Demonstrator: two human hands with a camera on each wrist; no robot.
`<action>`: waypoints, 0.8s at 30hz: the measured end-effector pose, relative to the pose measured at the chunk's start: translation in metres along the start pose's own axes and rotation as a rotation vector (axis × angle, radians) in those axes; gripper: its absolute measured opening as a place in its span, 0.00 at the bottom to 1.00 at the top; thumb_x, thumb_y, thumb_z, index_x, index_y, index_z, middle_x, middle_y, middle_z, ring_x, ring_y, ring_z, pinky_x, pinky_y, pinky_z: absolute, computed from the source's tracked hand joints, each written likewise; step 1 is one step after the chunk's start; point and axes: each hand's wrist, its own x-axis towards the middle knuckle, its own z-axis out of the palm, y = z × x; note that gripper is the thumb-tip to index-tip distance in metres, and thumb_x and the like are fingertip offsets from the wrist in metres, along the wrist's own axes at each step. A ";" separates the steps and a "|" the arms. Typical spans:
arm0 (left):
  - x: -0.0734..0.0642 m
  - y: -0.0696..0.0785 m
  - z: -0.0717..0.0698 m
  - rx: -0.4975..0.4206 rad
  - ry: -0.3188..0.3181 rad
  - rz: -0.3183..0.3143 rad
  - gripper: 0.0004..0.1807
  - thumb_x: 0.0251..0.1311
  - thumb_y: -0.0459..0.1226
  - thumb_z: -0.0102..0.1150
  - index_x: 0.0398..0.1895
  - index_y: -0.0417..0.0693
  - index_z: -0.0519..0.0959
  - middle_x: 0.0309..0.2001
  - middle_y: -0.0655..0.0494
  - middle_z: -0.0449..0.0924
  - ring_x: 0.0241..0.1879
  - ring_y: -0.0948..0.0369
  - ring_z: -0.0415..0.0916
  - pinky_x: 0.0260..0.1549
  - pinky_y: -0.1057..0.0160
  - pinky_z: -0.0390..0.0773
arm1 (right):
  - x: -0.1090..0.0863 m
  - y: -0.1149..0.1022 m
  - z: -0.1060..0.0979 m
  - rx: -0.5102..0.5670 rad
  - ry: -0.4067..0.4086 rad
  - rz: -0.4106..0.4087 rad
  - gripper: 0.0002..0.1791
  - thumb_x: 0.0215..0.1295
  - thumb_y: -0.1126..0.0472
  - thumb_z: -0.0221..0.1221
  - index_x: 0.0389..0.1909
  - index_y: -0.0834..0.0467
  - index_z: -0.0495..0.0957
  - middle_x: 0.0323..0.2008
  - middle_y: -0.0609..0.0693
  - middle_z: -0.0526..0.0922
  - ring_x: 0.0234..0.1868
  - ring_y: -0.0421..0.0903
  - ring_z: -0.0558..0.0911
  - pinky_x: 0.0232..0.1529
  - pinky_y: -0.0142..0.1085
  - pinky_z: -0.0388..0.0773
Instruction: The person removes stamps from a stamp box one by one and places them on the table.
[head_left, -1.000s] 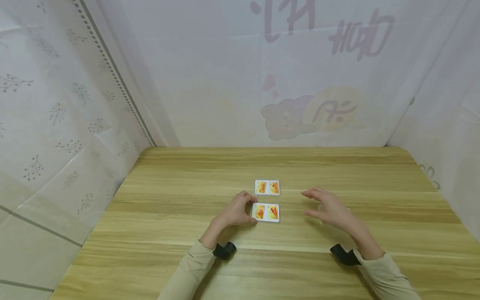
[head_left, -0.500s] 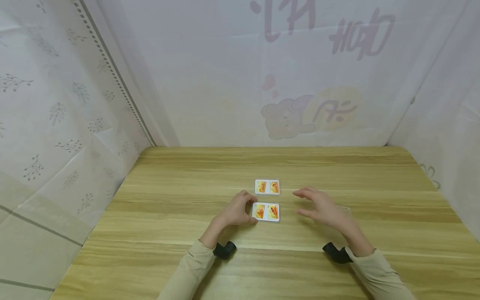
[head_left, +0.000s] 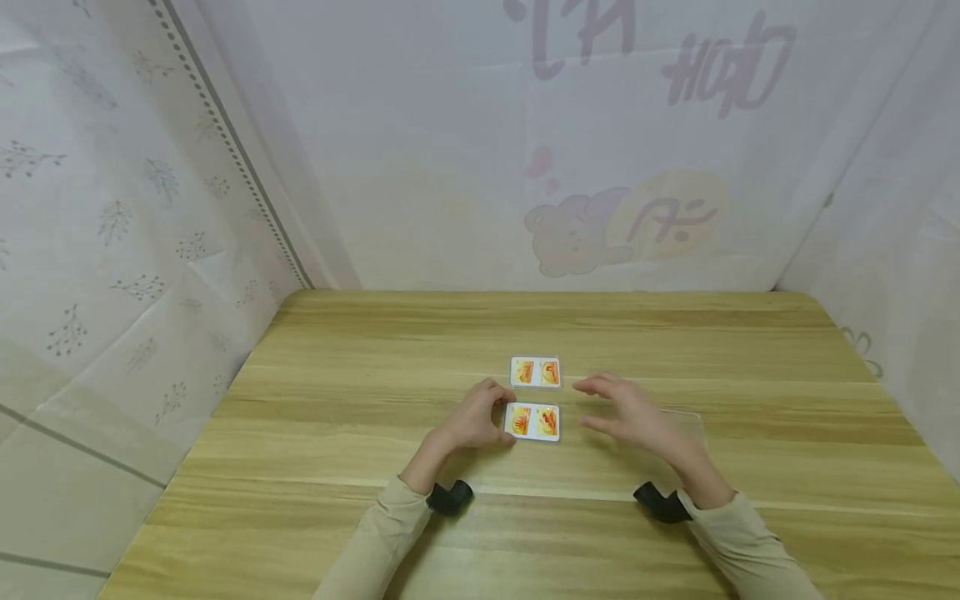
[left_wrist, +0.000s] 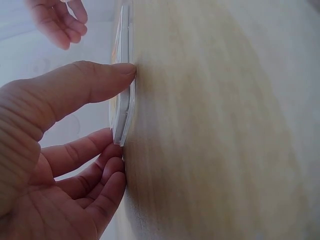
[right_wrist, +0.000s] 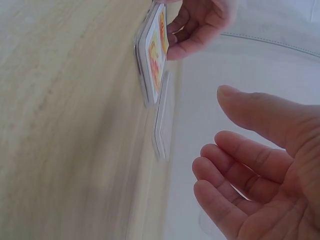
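Two small stacks of picture cards with orange prints lie one behind the other at mid-table. My left hand [head_left: 472, 419] holds the near card stack [head_left: 532, 422] by its left end, thumb on the front edge and fingers at the back. In the left wrist view, a clear plastic layer shows along the underside of that stack. Behind it sits the far card stack [head_left: 536, 372], apart from both hands. To the right of the stacks, my right hand [head_left: 626, 414] hovers with thumb and fingers spread and nothing between them.
A clear, flat rectangular piece [head_left: 686, 423] lies on the wooden table [head_left: 375, 333], partly hidden by the right hand and wrist. Black wrist mounts [head_left: 452, 498] stick out from both sleeves. Patterned cloth hangs behind the table and at its sides.
My right hand has moved left toward the card stacks, uncovering more of the clear piece's far edge. The left hand stays on the near stack.
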 end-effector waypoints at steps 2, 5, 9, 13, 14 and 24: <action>0.000 0.000 0.000 0.008 -0.002 0.000 0.27 0.36 0.31 0.76 0.44 0.32 0.76 0.43 0.46 0.72 0.45 0.52 0.68 0.49 0.53 0.70 | 0.002 -0.002 0.001 0.004 -0.008 0.007 0.23 0.52 0.67 0.67 0.50 0.69 0.75 0.47 0.59 0.79 0.46 0.56 0.78 0.46 0.49 0.76; 0.000 0.000 0.000 0.012 -0.009 -0.006 0.28 0.37 0.31 0.75 0.44 0.33 0.76 0.43 0.45 0.72 0.46 0.52 0.68 0.49 0.54 0.70 | 0.004 -0.004 0.002 0.019 -0.020 0.008 0.23 0.53 0.67 0.66 0.51 0.69 0.75 0.47 0.60 0.78 0.46 0.56 0.77 0.46 0.49 0.76; 0.000 -0.001 0.000 0.006 -0.010 -0.010 0.28 0.37 0.31 0.75 0.45 0.33 0.76 0.43 0.45 0.72 0.46 0.53 0.68 0.49 0.54 0.70 | 0.007 -0.006 0.004 0.037 -0.025 0.009 0.23 0.52 0.68 0.66 0.50 0.69 0.75 0.47 0.61 0.78 0.47 0.57 0.77 0.46 0.50 0.76; 0.000 -0.002 0.001 0.007 -0.005 -0.014 0.28 0.36 0.31 0.75 0.45 0.33 0.76 0.43 0.46 0.72 0.46 0.53 0.68 0.49 0.54 0.70 | 0.010 -0.007 0.007 0.040 -0.033 0.009 0.22 0.53 0.68 0.66 0.50 0.69 0.75 0.46 0.61 0.78 0.46 0.56 0.77 0.46 0.49 0.76; 0.000 -0.002 0.001 0.008 -0.006 -0.016 0.28 0.36 0.31 0.75 0.45 0.33 0.76 0.43 0.46 0.72 0.45 0.53 0.68 0.49 0.54 0.70 | 0.010 -0.007 0.008 0.040 -0.038 0.010 0.22 0.53 0.68 0.66 0.50 0.69 0.75 0.46 0.61 0.78 0.47 0.56 0.77 0.47 0.49 0.76; 0.001 -0.001 0.000 0.009 -0.010 -0.021 0.28 0.37 0.31 0.76 0.45 0.34 0.76 0.43 0.47 0.72 0.45 0.53 0.68 0.48 0.54 0.70 | 0.016 -0.013 0.014 0.068 -0.064 0.021 0.21 0.54 0.69 0.65 0.49 0.69 0.75 0.46 0.61 0.79 0.47 0.56 0.77 0.47 0.49 0.76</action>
